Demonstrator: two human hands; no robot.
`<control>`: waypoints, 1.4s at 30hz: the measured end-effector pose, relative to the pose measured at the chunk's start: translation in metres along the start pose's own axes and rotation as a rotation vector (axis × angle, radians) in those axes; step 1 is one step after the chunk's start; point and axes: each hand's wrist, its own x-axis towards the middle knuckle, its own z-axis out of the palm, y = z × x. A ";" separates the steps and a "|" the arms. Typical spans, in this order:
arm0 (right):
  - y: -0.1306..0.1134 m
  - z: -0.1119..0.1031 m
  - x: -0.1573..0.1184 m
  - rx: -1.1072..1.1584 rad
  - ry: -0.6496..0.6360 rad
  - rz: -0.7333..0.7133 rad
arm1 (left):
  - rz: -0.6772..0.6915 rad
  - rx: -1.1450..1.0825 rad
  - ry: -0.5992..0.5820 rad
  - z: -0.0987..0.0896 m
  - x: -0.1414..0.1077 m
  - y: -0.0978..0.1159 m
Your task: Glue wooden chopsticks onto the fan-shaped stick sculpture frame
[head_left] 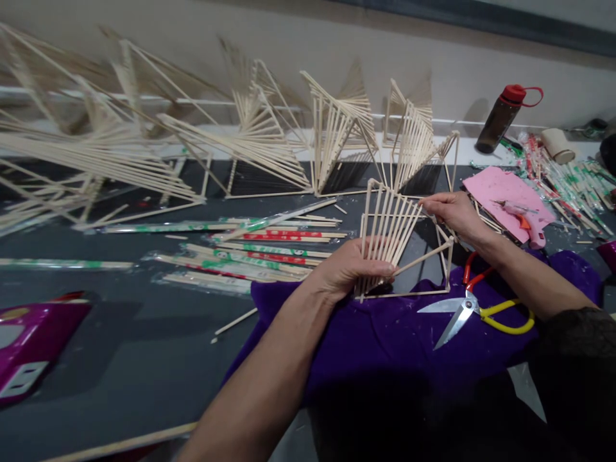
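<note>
My left hand [353, 266] is closed around the lower part of a small frame of wooden chopsticks [397, 221], thumb pressed across the sticks. The frame has a fan of slanted sticks and an open corner on the right. My right hand [457, 215] pinches at the upper right end of the fan; whether it grips the outermost stick or a separate piece cannot be made out. Beneath both hands a purple cloth [375, 340] is spread. On it, just right of the frame, scissors [462, 314] with one red and one yellow handle lie with blades apart.
Similar stick frames [337, 135] stand along the wall. Wrapped chopsticks [264, 250] lie left of my hands. A glue gun [522, 218] rests on a pink sheet [495, 186] at right, near a dark bottle [500, 119]. A shiny magenta object [43, 340] sits at left.
</note>
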 end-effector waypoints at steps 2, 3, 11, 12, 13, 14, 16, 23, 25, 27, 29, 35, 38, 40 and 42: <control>0.000 0.001 -0.001 0.011 -0.008 0.011 | -0.003 -0.002 0.000 -0.001 0.000 0.000; 0.000 0.002 -0.001 0.019 -0.009 0.014 | -0.004 -0.003 0.001 -0.001 0.000 0.000; 0.001 0.004 -0.002 0.036 -0.026 0.030 | -0.021 -0.012 0.019 0.001 0.000 0.001; 0.002 0.004 -0.002 0.035 -0.028 0.019 | -0.022 -0.008 0.023 0.001 0.000 0.001; 0.003 0.004 -0.001 0.029 -0.031 0.002 | -0.023 -0.005 0.025 0.001 0.000 0.001; 0.004 0.004 -0.001 0.018 -0.033 -0.020 | -0.024 -0.002 0.024 0.000 0.000 0.001; 0.007 0.003 0.000 -0.017 -0.040 -0.071 | -0.024 -0.001 0.021 0.000 0.001 0.001; 0.018 -0.002 0.006 -0.250 -0.070 -0.314 | -0.016 -0.007 0.016 0.001 0.002 0.000; 0.019 -0.004 0.007 -0.339 -0.081 -0.375 | -0.020 -0.001 0.018 0.002 0.002 0.001; 0.020 -0.005 0.009 -0.404 -0.096 -0.403 | -0.019 0.004 0.017 0.002 0.002 0.000; 0.020 -0.006 0.011 -0.427 -0.105 -0.398 | -0.009 0.009 0.012 0.001 0.002 -0.001; 0.019 -0.007 0.014 -0.280 -0.125 -0.254 | 0.021 -0.001 -0.027 0.001 0.003 -0.002; 0.018 -0.005 0.013 -0.135 -0.142 -0.114 | 0.020 -0.001 -0.020 0.001 0.003 -0.002; 0.017 -0.003 0.012 -0.053 -0.149 -0.027 | 0.017 0.002 -0.025 0.002 0.004 -0.002; 0.017 -0.003 0.013 0.009 -0.132 0.018 | 0.017 -0.001 -0.022 0.002 0.004 -0.002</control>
